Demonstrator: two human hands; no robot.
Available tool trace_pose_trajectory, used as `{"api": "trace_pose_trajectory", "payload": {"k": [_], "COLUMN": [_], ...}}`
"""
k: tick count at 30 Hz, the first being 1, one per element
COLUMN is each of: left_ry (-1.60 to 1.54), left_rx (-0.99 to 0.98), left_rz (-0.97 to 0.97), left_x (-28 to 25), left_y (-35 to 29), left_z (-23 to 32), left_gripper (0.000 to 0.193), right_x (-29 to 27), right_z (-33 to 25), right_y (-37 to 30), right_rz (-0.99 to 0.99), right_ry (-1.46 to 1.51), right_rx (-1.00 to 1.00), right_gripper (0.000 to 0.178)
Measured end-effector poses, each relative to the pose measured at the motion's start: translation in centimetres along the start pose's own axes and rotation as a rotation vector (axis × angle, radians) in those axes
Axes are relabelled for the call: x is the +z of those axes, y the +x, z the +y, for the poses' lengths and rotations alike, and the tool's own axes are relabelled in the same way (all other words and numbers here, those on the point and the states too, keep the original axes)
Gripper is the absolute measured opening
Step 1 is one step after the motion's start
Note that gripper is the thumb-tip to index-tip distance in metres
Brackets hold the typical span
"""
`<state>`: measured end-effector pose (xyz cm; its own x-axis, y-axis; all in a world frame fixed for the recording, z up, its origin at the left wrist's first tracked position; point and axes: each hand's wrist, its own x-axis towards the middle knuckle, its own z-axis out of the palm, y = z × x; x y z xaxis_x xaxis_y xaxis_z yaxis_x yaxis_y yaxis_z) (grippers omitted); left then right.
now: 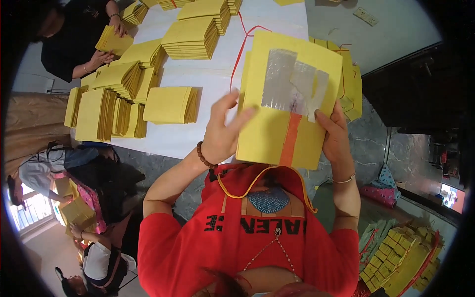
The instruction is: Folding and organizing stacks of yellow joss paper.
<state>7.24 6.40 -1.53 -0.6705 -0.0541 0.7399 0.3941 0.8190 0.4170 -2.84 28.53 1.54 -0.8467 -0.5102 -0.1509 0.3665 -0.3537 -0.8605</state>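
Note:
Upright in front of my chest is a thick stack of yellow paper (pixel 264 136), tilted slightly. Its facing side carries a patch of shiny clear tape, and an orange-red strip runs from it to the lower edge. My right hand (pixel 336 131) grips the right edge, thumb on the front and fingers curled round the side. At the left edge, my left hand (pixel 225 123) has its thumb across the front; the fingers lie beside and partly behind the stack, slightly blurred. A red string (pixel 239 59) passes over the table close to my left fingers.
Folded yellow paper bundles (pixel 190 37) cover much of the white table (pixel 180 74). Across it, a co-worker's hands (pixel 118 24) handle another bundle. Two people (pixel 101 257) handle yellow paper at lower left. Yellow bundles (pixel 391 255) are piled low on the right.

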Motion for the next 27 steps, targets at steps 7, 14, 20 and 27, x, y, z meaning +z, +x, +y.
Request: {"api": "trace_pose_trajectory", "payload": {"k": [7,14,20,27], "left_ry": [-1.419,-1.471,-1.563,-1.766], "left_rx": [-1.019,-1.177,-1.08,-1.13], "left_rz": [-0.134,-0.022,-0.218,-0.142], "left_x": [-0.6,0.2,0.5,0.7], "left_y": [2.2,4.2,3.5,4.0], "left_z": [-1.9,-0.3,-1.7,-0.9], "left_gripper": [0.038,0.036,0.039,0.031], "right_x": [0.7,0.0,-0.6,-1.2], "right_z": [0.8,1.7,1.7,2.0], "right_y": [0.3,0.4,0.2,0.2], "right_rz": [-0.001,0.023,0.03,-0.007], "right_ry": [0.117,0.187,0.237,0.272], "right_rx": [-0.124,-0.124,-0.106,-0.133], "right_gripper": [0.053,0.052,0.049,0.049]}}
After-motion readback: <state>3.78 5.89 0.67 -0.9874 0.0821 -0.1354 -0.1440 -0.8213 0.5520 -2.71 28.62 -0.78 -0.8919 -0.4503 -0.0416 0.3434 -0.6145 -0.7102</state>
